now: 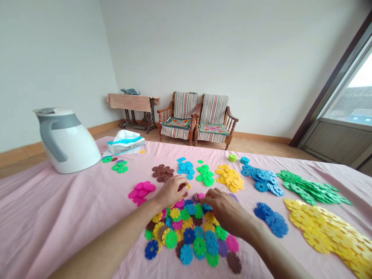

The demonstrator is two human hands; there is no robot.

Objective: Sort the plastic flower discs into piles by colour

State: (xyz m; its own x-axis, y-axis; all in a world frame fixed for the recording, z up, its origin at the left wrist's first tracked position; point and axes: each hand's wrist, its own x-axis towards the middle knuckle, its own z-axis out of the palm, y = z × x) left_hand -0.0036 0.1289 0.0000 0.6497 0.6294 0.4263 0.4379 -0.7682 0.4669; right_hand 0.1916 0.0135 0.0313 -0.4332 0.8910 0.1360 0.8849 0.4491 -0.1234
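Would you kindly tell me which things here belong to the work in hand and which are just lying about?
Seemingly in use: mixed disc pile; single-colour disc piles; left hand; right hand.

Just lying about: jug; tissue box; two armchairs; side table.

From a head-worn camera, we look forward and down across a pink-covered table (78, 205), the left hand (172, 191) and right hand (227, 211) close before us. Our wide view reaches beyond to the back wall (188, 46).
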